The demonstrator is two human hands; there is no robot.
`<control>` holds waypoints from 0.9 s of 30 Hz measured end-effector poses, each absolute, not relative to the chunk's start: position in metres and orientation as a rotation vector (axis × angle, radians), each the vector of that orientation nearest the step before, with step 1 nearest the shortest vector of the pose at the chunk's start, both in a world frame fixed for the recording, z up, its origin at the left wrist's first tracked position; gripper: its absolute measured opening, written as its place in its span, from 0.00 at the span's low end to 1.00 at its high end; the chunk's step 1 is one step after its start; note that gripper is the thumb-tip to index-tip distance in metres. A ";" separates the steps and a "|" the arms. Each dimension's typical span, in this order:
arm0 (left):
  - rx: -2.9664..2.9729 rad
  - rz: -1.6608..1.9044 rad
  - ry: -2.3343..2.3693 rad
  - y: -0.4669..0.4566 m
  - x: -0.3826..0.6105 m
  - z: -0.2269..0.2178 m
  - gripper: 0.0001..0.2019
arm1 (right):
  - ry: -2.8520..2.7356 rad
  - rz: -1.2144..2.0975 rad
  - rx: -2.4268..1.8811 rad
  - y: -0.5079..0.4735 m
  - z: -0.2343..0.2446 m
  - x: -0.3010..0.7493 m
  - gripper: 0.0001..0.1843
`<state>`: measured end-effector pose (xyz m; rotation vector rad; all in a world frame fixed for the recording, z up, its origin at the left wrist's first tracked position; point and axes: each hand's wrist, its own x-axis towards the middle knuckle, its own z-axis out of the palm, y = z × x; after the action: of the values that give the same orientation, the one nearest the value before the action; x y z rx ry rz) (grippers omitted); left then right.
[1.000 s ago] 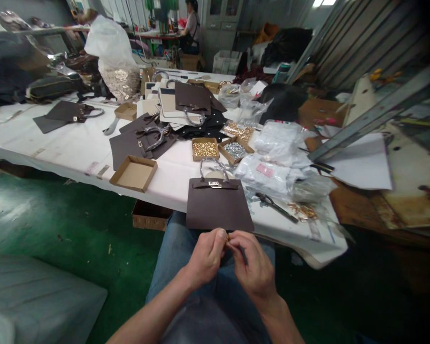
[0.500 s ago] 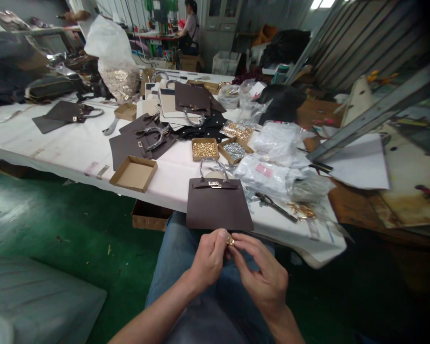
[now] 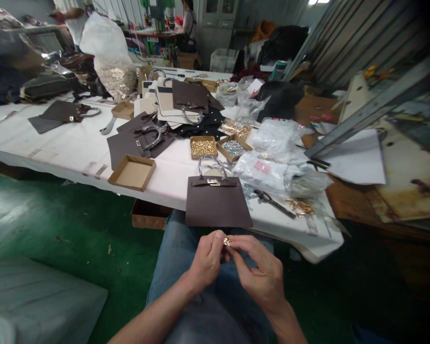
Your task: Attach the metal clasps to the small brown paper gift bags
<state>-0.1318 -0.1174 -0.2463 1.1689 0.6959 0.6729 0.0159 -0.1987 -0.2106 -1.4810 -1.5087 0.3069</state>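
Over my lap in blue jeans, my left hand point(image 3: 208, 259) and my right hand point(image 3: 260, 273) meet, both pinching a small gold metal fitting point(image 3: 227, 241) between thumb and fingertips. Just beyond them, at the near edge of the white table point(image 3: 57, 148), lies a dark brown bag panel point(image 3: 218, 203) with a grey handle and a gold clasp. Behind it stand a box of gold studs point(image 3: 202, 146) and a box of silver studs point(image 3: 232, 148).
An empty cardboard tray point(image 3: 132, 172) sits left of the panel, another box point(image 3: 148, 215) under the table. Scissors point(image 3: 272, 202) and loose gold parts point(image 3: 300, 206) lie right, by plastic bags point(image 3: 275, 157). More brown panels point(image 3: 139, 138) are stacked behind. A person point(image 3: 188, 24) works far back.
My hands stay together at the fitting; the right fingers have shifted and turned it slightly. The view has drifted a little.
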 end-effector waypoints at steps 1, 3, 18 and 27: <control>1.169 0.664 0.685 -0.117 -0.133 -0.246 0.31 | -1.500 0.316 -1.489 -0.198 -0.210 0.016 0.13; 1.208 0.668 0.640 -0.114 -0.136 -0.245 0.32 | -1.469 0.315 -1.507 -0.196 -0.207 0.016 0.11; 1.616 0.844 0.518 -0.090 -0.169 -0.225 0.07 | -1.524 0.405 -1.436 -0.199 -0.196 0.024 0.09; 1.640 0.906 0.426 -0.093 -0.168 -0.218 0.05 | -1.560 0.512 -1.468 -0.212 -0.192 0.038 0.10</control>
<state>-0.1682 -0.0932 -0.2178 1.6404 0.4257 0.9059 0.0384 -0.2120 -0.1917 -1.4682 -1.5599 0.5119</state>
